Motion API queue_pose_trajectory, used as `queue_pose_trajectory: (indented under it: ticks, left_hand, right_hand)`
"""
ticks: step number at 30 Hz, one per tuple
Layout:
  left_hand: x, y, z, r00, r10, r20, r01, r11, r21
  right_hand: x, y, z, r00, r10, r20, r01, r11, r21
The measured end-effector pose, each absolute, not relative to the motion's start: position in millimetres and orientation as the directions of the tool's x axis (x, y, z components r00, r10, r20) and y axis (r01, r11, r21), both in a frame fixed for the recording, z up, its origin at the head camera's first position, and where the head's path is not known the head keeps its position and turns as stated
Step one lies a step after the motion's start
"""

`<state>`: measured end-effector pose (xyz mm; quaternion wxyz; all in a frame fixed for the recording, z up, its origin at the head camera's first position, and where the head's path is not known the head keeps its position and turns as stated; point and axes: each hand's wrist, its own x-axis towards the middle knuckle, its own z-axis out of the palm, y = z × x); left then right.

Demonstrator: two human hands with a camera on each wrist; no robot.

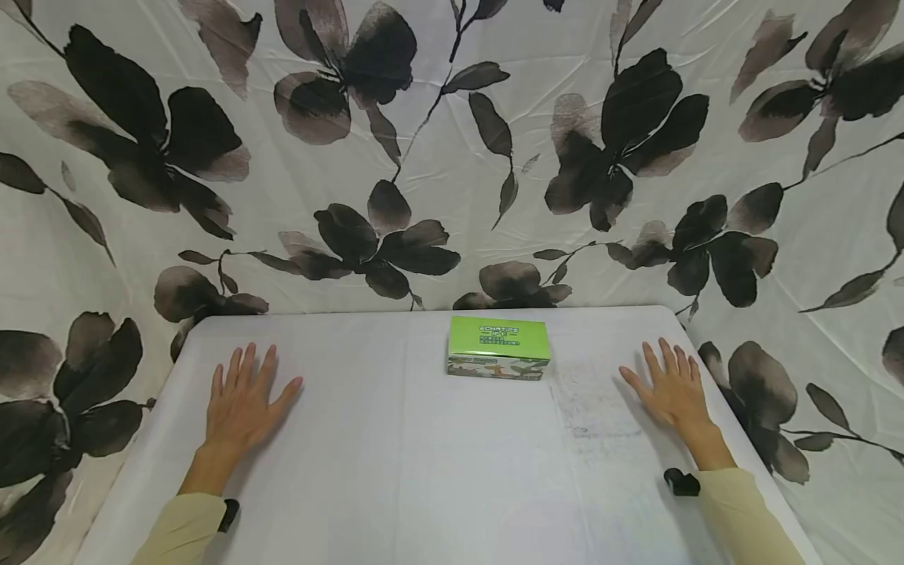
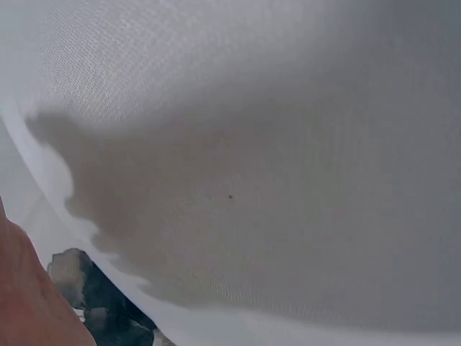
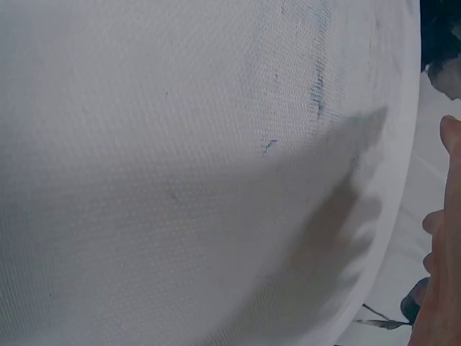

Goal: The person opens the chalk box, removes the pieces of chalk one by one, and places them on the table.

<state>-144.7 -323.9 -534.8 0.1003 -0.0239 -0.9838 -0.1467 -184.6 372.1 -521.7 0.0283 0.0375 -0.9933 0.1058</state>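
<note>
A: Left side, quick.
B: My left hand (image 1: pixel 243 400) is palm down at the left of the white table (image 1: pixel 353 471), fingers straight and fanned, thumb out wide. Holding nothing. Contact with the surface? Can't tell.
A: Right?
B: Same deal. My right hand (image 1: pixel 671 392) is near the right edge, palm down, fingers straight and spread, thumb toward the middle, nothing gripped. Can't tell if it touches the table either.
A: Item?
B: One green box (image 1: pixel 499 337), close to the far edge, a bit right of centre. It sits between my hands, nearer the right one, apart from both. Printed lettering on the top, patterned front side, long side roughly along the far edge.
A: Wrist views?
B: Left gets a sliver of my hand at the left edge, plus its shadow on the white surface and a tiny dark speck (image 2: pixel 230 197). Right gets my hand at the right edge, a shadow, and bluish marks (image 3: pixel 318 90) on the table.
A: Rest?
B: Floral cloth (image 1: pixel 614 165) behind and down both sides, dark blooms on pale fabric. I'm in yellowish sleeves (image 1: pixel 745 514), with a black device (image 1: pixel 682 482) at my right wrist. Next.
</note>
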Motion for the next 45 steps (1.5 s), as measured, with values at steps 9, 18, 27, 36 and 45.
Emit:
queue_pose_trajectory:
  ticks: [9, 18, 27, 36, 45]
  left_hand:
    - [-145, -321, -530, -0.98, 0.015, 0.2, 0.071, 0.958, 0.279]
    - [-150, -316, -524, -0.971, 0.016, 0.239, 0.083, 0.959, 0.271]
    - [-156, -296, -510, -0.956, -0.025, 0.294, 0.072, 0.946, 0.317]
    - [-159, -280, -501, -0.955, -0.06, 0.29, 0.052, 0.931, 0.362]
    - [-167, -260, -495, -0.953, -0.066, 0.296, 0.064, 0.911, 0.408]
  right_hand:
    - [-183, 373, -522, -0.996, -0.066, 0.059, -0.078, 0.972, -0.221]
    - [-184, 368, -521, -0.977, -0.056, 0.206, -0.111, 0.958, -0.266]
    - [-188, 355, -515, -0.878, -0.02, 0.478, -0.197, 0.925, -0.324]
    - [-195, 341, -508, -0.852, 0.022, 0.523, -0.217, 0.894, -0.391]
    - [-200, 323, -496, -0.892, 0.082, 0.445, -0.187, 0.829, -0.527]
